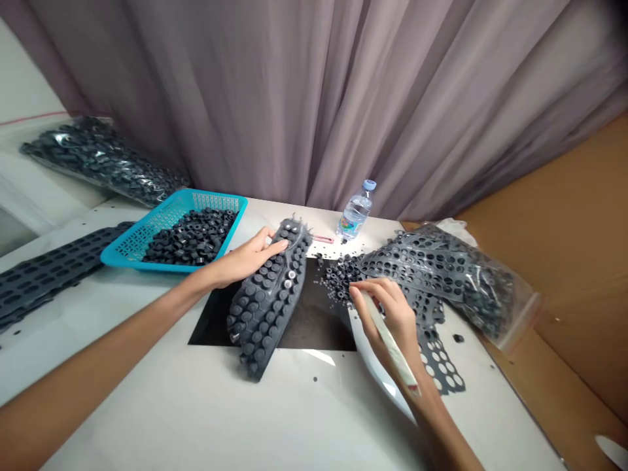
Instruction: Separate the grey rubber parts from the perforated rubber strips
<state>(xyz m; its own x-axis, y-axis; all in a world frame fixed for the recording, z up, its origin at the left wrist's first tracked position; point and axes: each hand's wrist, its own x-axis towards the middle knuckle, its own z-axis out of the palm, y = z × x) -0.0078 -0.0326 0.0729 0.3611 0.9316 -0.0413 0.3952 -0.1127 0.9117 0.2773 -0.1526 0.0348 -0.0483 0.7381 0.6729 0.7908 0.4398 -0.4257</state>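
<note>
My left hand (260, 254) grips the upper end of a black rubber sheet (267, 301) covered in rows of round raised plugs. The sheet is tilted above a dark mat (318, 320), its lower end toward me. In my right hand (390, 311) is a slim tool with a pale wrapped handle (390, 343), its far tip hidden by my fingers. This hand is beside a pile of small black rubber pieces (341, 275), apart from the sheet. Punched black sheets (412, 268) full of round holes lie just beyond my right hand.
A blue basket (238, 219) of black rubber pieces stands at left, with a full plastic bag (108, 160) behind it. More black sheet (59, 261) lies far left. A water bottle (356, 210) and pink tweezers-like item (322, 239) are at the back. Another bag (500, 294) lies right.
</note>
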